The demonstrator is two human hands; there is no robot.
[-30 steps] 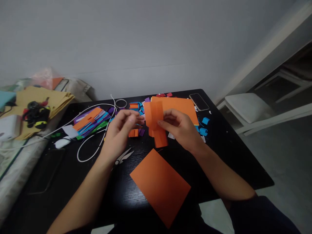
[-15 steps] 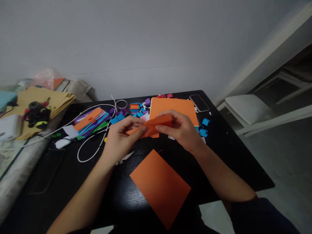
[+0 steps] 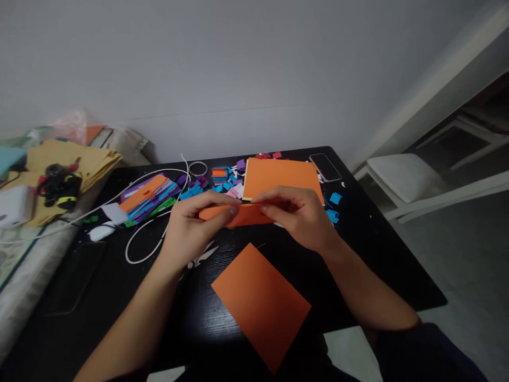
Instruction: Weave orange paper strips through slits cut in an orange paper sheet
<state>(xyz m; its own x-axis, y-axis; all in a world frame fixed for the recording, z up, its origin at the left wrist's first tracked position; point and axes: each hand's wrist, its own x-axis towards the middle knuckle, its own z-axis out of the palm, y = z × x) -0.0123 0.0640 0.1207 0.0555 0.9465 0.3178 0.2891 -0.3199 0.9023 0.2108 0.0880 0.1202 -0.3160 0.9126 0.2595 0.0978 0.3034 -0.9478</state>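
A folded strip of orange paper [image 3: 250,216] is held up over the table between my two hands. My left hand [image 3: 194,223] pinches its left part between thumb and fingers. On the right part, my right hand [image 3: 304,215] grips with thumb and fingertips. Below the hands a flat orange sheet [image 3: 262,305] lies at an angle near the table's front edge. Behind my right hand rests a stack of orange sheets [image 3: 284,178] with a yellow edge showing. Scissors [image 3: 201,257] lie beside my left wrist, their handles partly hidden.
Coloured paper strips [image 3: 149,196], a white cable [image 3: 127,254] and a white mouse-like object [image 3: 102,231] are on the left. Small paper pieces surround the stack. A phone [image 3: 325,167] lies at the back right of the black table [image 3: 382,265].
The orange strip has turned from slanted to nearly level. My right hand has shifted slightly right, and my left hand slightly left, uncovering more of the scissors.
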